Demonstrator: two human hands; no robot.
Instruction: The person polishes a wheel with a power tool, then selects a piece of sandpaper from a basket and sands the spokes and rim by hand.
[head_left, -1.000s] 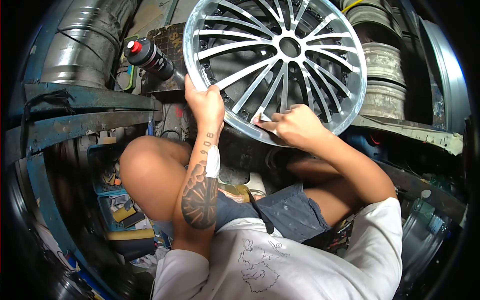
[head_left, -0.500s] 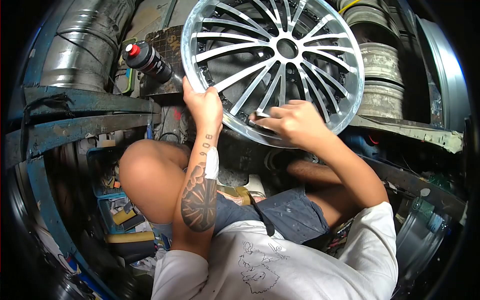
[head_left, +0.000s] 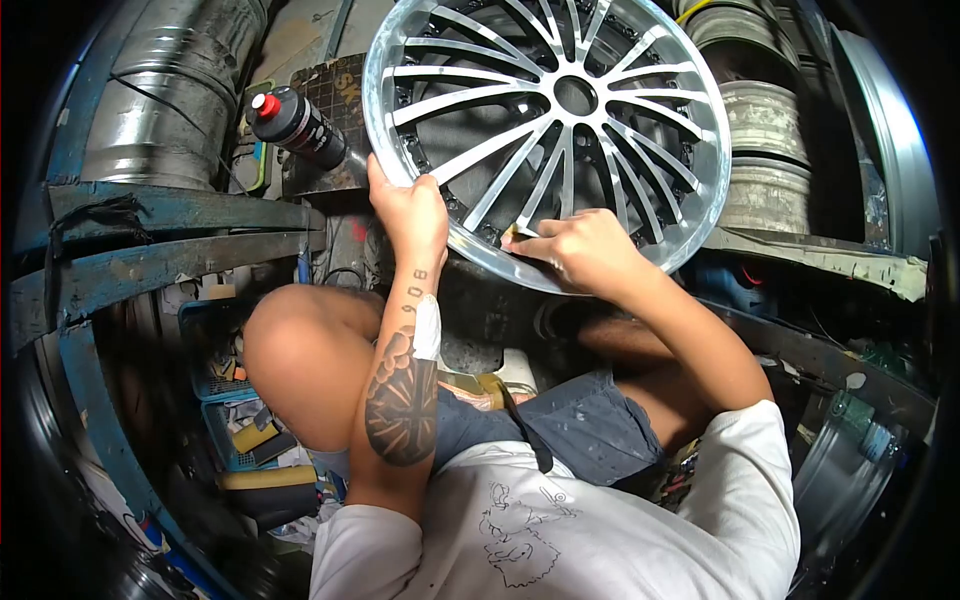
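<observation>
A large multi-spoke alloy wheel (head_left: 575, 121) with bright machined spokes and dark recesses leans in front of me, face up. My left hand (head_left: 412, 212) is closed round its lower left edge, with the thumb along the outside of the lip. Down at the near edge, my right hand (head_left: 585, 248) pinches a small yellowish piece that looks like sandpaper. Its fingertips press this piece to the inner lip, close to the spoke ends. Most of the piece is hidden by the fingers.
A black bottle with a red cap (head_left: 305, 130) stands on a dark block (head_left: 345, 85) left of the wheel. Metal rims (head_left: 765, 125) are stacked at right and left. Blue-painted beams (head_left: 190, 212) flank me. Blue baskets (head_left: 210, 420) of scraps sit by my left leg.
My right hand has shifted slightly down along the near lip and is less blurred, so the yellowish piece at its fingertips now shows. My left hand keeps its hold on the wheel.
</observation>
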